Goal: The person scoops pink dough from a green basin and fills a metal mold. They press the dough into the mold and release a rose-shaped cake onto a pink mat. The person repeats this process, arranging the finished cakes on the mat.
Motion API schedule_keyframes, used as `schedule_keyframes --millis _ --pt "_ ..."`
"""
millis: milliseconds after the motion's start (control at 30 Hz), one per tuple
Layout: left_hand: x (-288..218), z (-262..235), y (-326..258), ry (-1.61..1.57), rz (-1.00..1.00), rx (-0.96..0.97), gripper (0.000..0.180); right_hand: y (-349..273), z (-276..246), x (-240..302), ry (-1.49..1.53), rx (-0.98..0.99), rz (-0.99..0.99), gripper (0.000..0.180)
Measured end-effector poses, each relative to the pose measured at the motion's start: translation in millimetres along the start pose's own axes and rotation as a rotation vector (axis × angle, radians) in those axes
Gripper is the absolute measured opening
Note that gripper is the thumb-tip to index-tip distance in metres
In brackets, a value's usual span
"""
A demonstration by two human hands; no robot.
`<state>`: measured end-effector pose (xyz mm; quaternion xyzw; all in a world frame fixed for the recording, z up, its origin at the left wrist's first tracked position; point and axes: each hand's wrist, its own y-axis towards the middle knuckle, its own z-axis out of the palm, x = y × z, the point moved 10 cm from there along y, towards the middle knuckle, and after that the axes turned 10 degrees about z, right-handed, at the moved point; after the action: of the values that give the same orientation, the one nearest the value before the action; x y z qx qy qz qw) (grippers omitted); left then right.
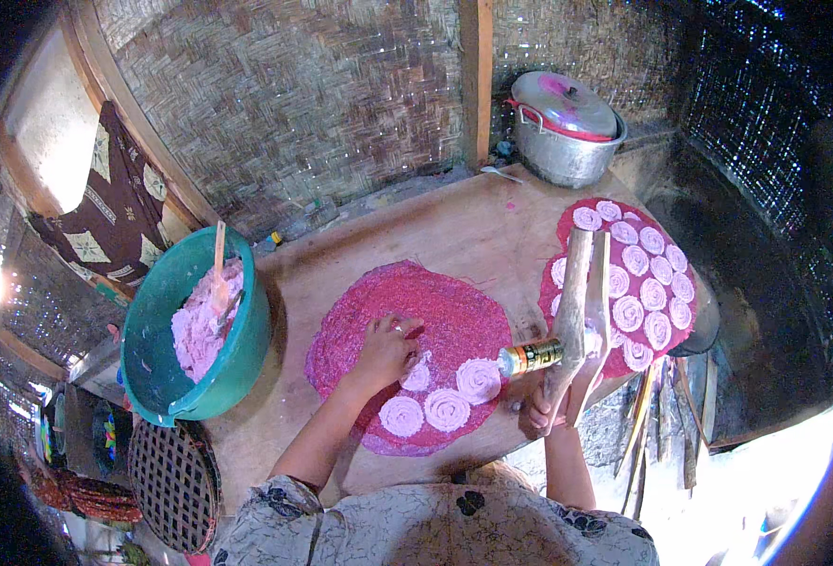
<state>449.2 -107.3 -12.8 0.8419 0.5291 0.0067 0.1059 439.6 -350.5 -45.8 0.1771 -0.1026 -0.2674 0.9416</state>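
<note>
On a round red-pink mesh sheet [379, 292] lie several pale pink dough swirls [447, 409]. My left hand [388, 354] is over the sheet with its fingers bent but apart, right beside a smaller swirl [417, 374]. My right hand [547, 410] is wrapped round the near end of a wooden-handled dough press [567, 330], its two wooden bars close together. A metal cylinder [534, 356] with a yellow and dark label sticks out of the press to the left, its end over the sheet's right edge. What passes between my left fingertips is too small to make out.
A green basin [256, 335] of pink dough [195, 330] with a wooden paddle [219, 245] stands at left. Farther right, another red sheet [615, 243] carries many swirls. A lidded metal pot [567, 156] stands at the back. Below the basin leans a woven tray [173, 481].
</note>
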Motion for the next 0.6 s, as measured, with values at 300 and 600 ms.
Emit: schedule_keyframes --millis 300,600 --pt "-1 2 8 0.032 0.033 0.062 0.017 1 -3 4 0.003 0.01 -0.006 0.101" --pt "-4 14 14 0.071 0.079 0.119 0.019 1 -4 5 -0.003 0.02 -0.012 0.101"
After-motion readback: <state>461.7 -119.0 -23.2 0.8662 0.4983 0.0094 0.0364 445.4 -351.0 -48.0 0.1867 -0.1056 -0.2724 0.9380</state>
